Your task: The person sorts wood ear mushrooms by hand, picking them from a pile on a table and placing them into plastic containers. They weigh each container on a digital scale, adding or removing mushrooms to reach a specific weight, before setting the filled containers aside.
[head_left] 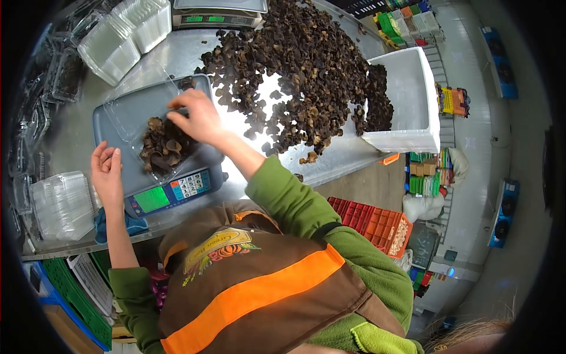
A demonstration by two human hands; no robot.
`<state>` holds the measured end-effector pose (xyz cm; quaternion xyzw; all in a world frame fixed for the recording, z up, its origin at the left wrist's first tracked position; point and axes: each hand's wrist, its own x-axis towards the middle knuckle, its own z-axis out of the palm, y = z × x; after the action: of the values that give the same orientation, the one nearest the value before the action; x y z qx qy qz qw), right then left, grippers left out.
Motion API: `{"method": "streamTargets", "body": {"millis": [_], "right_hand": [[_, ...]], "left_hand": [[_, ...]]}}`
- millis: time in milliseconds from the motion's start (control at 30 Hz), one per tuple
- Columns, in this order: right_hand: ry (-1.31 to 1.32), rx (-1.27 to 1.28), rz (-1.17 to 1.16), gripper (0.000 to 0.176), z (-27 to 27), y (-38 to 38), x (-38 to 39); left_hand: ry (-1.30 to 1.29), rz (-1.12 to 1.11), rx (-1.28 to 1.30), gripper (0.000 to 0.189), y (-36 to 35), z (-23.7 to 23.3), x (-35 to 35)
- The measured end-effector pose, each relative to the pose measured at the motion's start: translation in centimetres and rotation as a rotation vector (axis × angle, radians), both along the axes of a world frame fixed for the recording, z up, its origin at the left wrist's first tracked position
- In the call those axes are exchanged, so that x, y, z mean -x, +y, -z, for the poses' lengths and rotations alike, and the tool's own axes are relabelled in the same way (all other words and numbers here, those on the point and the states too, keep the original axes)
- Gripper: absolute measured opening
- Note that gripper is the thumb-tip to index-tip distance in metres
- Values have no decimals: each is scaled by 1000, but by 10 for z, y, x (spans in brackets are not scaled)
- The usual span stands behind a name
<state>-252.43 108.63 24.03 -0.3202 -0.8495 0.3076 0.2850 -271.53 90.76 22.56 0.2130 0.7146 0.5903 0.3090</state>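
Note:
A clear plastic clamshell (121, 118) lies with its lid raised on a grey-blue digital scale (118, 138). Dark brown, frilly mushrooms (162, 147) fill its lower half. Just over the mushrooms is my right hand (197, 118), its thumb and fingers bent and apart, with nothing visible between them. My left hand (107, 174) is raised at the scale's left edge, fingers loosely curled and apart, holding nothing. The scale's display (151, 199) glows green, beside a keypad (190, 184).
A large mushroom heap (295, 65) covers the metal table (236, 121), spreading from a tipped white foam box (407, 94). Stacked clear containers (62, 203) and another stack (115, 53) stand at left. A second scale (218, 17) is behind. Red crates (368, 221) sit at right.

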Motion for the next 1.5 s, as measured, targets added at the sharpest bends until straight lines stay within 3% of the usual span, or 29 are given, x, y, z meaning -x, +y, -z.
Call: {"method": "streamTargets", "body": {"millis": [100, 167, 300, 367, 400, 467, 500, 633, 1500], "right_hand": [[-115, -10, -45, 19, -11, -4, 22], [-200, -148, -85, 19, -15, -9, 29], [-133, -161, -126, 15, -2, -9, 24], [51, 63, -50, 14, 2, -9, 18], [49, 59, -47, 14, 1, -9, 14], [252, 783, 68, 12, -6, -10, 3], [293, 930, 79, 16, -12, -10, -4], [438, 1164, 46, 19, -25, -17, -23], [500, 1175, 125, 25, -22, -34, -38]], "left_hand": [[-14, -3, -17, 41, -1, 2, -2], [-20, -9, -30, 41, -2, 1, -3], [-43, 2, -27, 40, -1, 2, -5], [-51, 15, -39, 40, 0, 3, -5], [-43, 17, -24, 39, 1, 2, -5], [-36, 32, -14, 39, 3, 4, -5], [-29, 47, 1, 38, 3, 8, -2], [-12, 70, 22, 38, 8, 11, -2], [-14, 95, -28, 31, 7, -3, -17]]}}
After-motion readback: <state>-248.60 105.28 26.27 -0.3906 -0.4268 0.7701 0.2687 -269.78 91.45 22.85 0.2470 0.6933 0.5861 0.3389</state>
